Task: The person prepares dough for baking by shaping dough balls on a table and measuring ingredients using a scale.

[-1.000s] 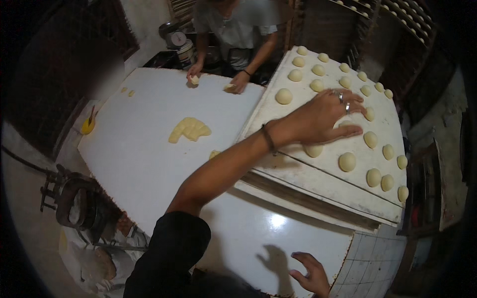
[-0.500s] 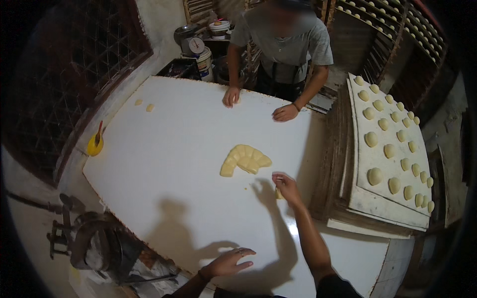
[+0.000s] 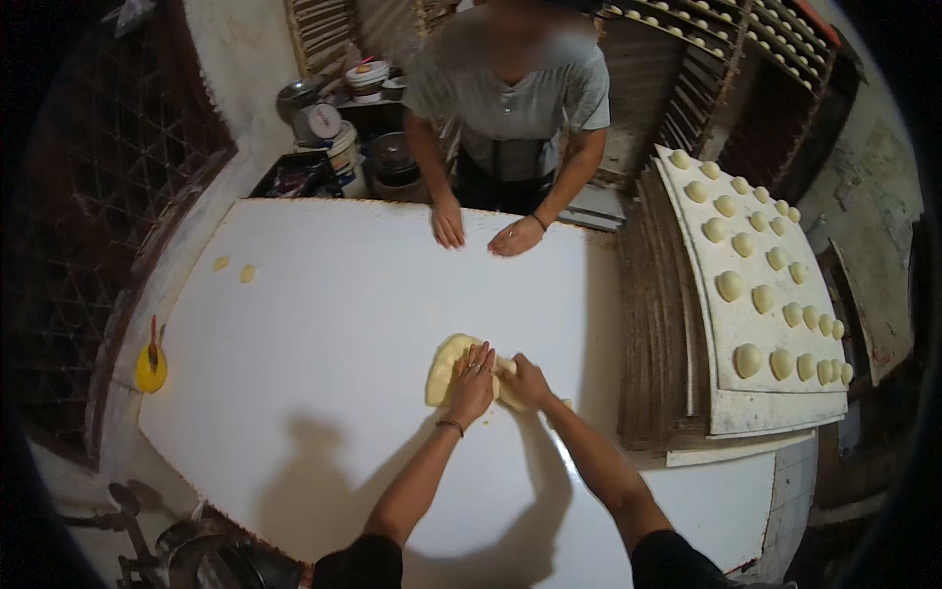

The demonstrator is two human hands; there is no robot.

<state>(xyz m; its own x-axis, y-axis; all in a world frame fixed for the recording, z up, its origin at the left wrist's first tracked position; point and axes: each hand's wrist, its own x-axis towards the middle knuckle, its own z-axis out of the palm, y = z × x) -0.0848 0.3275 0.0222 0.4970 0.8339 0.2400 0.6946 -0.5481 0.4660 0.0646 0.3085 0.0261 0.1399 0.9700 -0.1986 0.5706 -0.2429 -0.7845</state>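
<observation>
The dough slab [image 3: 444,371] lies on the table [image 3: 324,314], closer to the near edge than to the far edge. The left hand [image 3: 473,383] rests flat on it, fingers extended; the right hand [image 3: 526,381] is partly closed at its right end, grip not determinable. Caution: uneven pressure or pulling between hands could tear the slab. Count: one slab; two small dough pieces [image 3: 247,274] toward the far left corner; about twenty-six dough balls [image 3: 729,286] on the top board [image 3: 726,414] beside the table's right edge.
</observation>
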